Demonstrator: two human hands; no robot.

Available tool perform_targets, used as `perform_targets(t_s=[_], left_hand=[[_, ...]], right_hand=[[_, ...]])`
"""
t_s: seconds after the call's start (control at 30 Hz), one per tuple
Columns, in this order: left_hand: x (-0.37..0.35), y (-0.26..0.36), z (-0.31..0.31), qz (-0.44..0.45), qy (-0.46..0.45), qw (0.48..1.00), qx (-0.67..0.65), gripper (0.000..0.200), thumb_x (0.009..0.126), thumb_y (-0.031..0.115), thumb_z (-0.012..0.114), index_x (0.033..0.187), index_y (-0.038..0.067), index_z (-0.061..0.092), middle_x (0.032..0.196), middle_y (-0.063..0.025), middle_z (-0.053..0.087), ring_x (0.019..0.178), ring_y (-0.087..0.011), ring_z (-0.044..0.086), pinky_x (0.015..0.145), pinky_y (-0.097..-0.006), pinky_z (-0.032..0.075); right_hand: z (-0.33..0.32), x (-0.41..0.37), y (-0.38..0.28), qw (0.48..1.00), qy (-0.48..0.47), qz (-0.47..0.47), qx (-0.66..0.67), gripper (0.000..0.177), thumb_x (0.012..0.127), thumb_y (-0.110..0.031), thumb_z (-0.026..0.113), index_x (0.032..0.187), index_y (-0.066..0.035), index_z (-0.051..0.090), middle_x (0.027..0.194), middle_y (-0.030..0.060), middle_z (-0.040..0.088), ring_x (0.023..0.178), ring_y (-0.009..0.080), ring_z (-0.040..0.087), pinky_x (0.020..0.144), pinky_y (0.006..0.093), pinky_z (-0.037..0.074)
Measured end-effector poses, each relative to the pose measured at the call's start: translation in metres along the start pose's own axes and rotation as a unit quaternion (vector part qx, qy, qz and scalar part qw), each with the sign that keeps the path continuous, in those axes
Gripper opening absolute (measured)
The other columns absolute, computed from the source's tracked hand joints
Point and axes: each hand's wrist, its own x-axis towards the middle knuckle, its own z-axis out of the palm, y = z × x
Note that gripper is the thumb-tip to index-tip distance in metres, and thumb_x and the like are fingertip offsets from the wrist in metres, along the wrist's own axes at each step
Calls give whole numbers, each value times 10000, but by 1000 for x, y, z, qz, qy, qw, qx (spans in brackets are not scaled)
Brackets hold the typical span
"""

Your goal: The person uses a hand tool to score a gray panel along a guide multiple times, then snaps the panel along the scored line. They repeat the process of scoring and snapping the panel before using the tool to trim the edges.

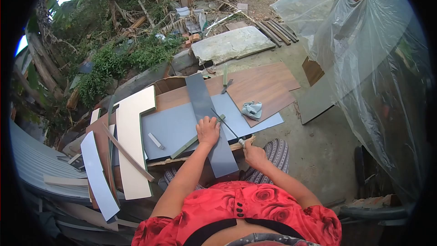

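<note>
My left hand [208, 131] presses down on a long dark grey board [222, 153] that lies slantwise across the work surface. Its fingers are curled over a narrow green-edged strip [184, 147], which crosses the board and shows on both sides of the hand. At the board's right, my right hand [255, 155] grips a long, thin, dark tool [226, 124] by its pale handle end. The tool's thin length points up and left over the board's right edge. Beneath lies a wide grey-blue panel [168, 125], with a small white block [156, 140] on it.
A crumpled grey cloth [251, 110] rests on a brown wood-grain board [264, 92]. Cream L-shaped panels [132, 141] and a curved white piece [98, 173] are at left. Clear plastic sheeting [359, 41] hangs at right. A stone slab [234, 44] lies beyond.
</note>
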Motion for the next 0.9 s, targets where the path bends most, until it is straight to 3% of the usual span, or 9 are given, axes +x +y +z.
perform_targets(t_s=[0.17, 0.47, 0.73, 0.9], left_hand=[[0, 1, -2, 3, -10, 1000, -5, 185, 785, 272, 644, 901, 163, 550, 921, -43, 487, 895, -255, 481, 746, -410, 369], [2, 1, -1, 2, -1, 1000, 8, 179, 792, 276, 637, 903, 162, 554, 920, -44, 489, 899, -255, 486, 757, -410, 371], [2, 2, -4, -4, -12, 1000, 2, 170, 796, 274, 631, 901, 159, 561, 918, -44, 493, 908, -255, 484, 755, -410, 372], [7, 1, -2, -30, -18, 999, 4, 179, 809, 273, 622, 925, 155, 552, 929, -53, 485, 918, -263, 482, 772, -414, 373]], right_hand=[[-11, -40, 8, 999, -20, 39, 4, 239, 890, -239, 479, 971, -31, 395, 704, 248, 604, 691, 451, 601, 614, 547, 452], [11, 57, -17, 997, 52, -54, 6, 214, 877, -185, 464, 1001, -20, 410, 683, 239, 606, 656, 443, 605, 596, 549, 456], [-14, -47, 5, 999, -12, 36, 24, 216, 888, -210, 465, 975, -19, 413, 684, 255, 593, 673, 456, 594, 614, 550, 453], [-8, -23, 10, 999, -17, 44, 4, 219, 886, -208, 464, 973, -13, 416, 710, 253, 603, 699, 449, 601, 631, 546, 455]])
